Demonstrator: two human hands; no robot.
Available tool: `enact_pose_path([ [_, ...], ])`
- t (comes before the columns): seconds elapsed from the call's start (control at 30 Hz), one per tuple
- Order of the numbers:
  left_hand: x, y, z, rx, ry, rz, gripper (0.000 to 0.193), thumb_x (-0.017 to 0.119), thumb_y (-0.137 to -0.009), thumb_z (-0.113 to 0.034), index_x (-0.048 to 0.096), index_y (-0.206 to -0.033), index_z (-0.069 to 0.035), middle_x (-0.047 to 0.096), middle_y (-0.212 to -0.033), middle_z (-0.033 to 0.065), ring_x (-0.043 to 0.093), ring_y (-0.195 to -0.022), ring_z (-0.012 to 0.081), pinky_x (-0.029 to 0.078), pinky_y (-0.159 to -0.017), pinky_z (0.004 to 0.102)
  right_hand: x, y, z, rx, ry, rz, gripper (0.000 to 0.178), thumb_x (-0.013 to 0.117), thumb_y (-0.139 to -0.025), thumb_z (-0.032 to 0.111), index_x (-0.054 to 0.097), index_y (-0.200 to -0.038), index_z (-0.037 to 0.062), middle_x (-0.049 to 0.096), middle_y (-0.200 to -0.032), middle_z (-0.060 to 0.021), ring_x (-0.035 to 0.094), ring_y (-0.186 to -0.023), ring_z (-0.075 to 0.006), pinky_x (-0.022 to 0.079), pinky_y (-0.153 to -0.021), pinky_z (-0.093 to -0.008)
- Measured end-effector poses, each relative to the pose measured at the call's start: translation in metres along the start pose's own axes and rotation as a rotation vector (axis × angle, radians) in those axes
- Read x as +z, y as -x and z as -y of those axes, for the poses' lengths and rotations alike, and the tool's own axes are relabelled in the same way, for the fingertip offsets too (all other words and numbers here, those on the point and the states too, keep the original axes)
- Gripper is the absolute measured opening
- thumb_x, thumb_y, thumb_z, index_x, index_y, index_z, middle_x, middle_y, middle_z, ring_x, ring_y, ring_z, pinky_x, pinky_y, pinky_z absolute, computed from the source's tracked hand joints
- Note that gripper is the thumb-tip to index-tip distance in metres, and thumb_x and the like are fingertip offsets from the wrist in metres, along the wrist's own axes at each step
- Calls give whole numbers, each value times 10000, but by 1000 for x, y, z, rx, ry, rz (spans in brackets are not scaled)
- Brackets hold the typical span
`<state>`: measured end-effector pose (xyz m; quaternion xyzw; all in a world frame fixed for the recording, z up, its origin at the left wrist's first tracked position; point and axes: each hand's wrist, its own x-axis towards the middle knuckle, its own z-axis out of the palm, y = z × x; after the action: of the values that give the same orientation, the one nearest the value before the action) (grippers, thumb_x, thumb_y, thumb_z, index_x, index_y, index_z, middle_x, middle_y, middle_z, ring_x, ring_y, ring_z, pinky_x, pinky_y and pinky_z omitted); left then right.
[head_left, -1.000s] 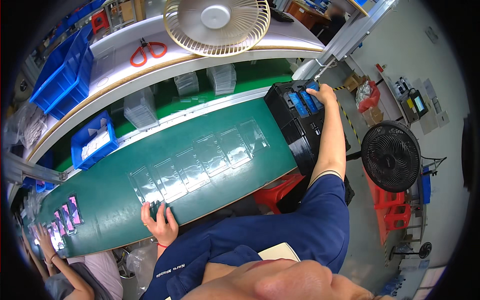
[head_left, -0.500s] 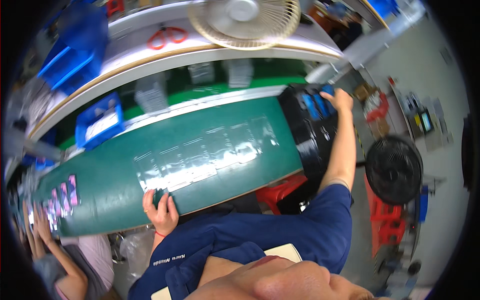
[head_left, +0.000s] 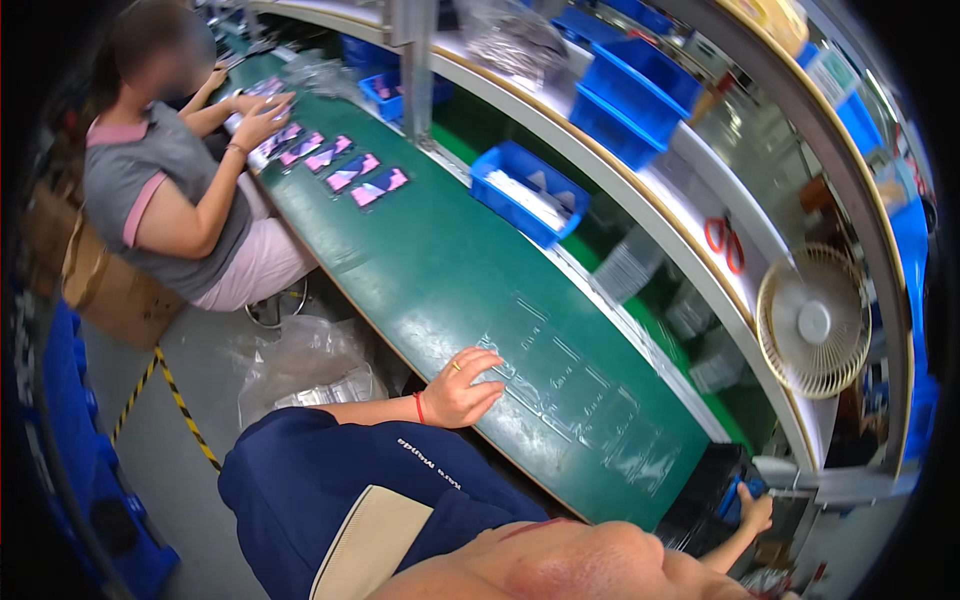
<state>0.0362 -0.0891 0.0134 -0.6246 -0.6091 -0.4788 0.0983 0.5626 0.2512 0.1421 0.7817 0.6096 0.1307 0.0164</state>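
My left hand (head_left: 462, 388) rests at the near edge of the green table (head_left: 420, 290), fingers stretched out, holding nothing I can see. Just beyond its fingertips, several clear, flat plastic pouches (head_left: 585, 402) lie in an overlapping row. My right hand (head_left: 755, 508) reaches to the black bin (head_left: 690, 510) at the table's right end. Its fingers are curled beside a blue thing (head_left: 730, 497) in the bin; what they grip is partly hidden.
A co-worker (head_left: 190, 180) sits at the far left, hands over pink-and-dark flat packs (head_left: 352, 172). A blue bin (head_left: 528, 193) holds white pieces along the table's back. Above runs a shelf with blue bins (head_left: 635, 100), red scissors (head_left: 724, 245) and a fan (head_left: 813, 322).
My view has swung left, bringing the co-worker into fuller sight. My left hand remains at the table edge beside the pouches, and my right hand is still at the black bin.
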Motion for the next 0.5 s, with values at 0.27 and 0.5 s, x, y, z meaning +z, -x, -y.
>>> enact_pose_path([
  [0.27, -1, 4, 4, 9, -22, -27, 156, 697, -725, -67, 659, -873, -36, 515, -1161, 154, 513, -1081, 310, 437, -935, 436, -33, 35, 73, 29, -105, 74, 731, 774, -574, 598, 646, -1009, 25, 651, -1085, -176, 580, -1082, -341, 253, -1014, -556],
  [0.5, -2, 3, 0, 9, 4, -17, 137, 696, -727, -70, 656, -855, -41, 520, -1149, 145, 515, -1079, 311, 439, -936, 430, -22, 34, 65, -3, -192, 48, 634, 766, -619, 538, 648, -992, 40, 659, -1064, -169, 591, -1060, -338, 238, -1027, -553],
])
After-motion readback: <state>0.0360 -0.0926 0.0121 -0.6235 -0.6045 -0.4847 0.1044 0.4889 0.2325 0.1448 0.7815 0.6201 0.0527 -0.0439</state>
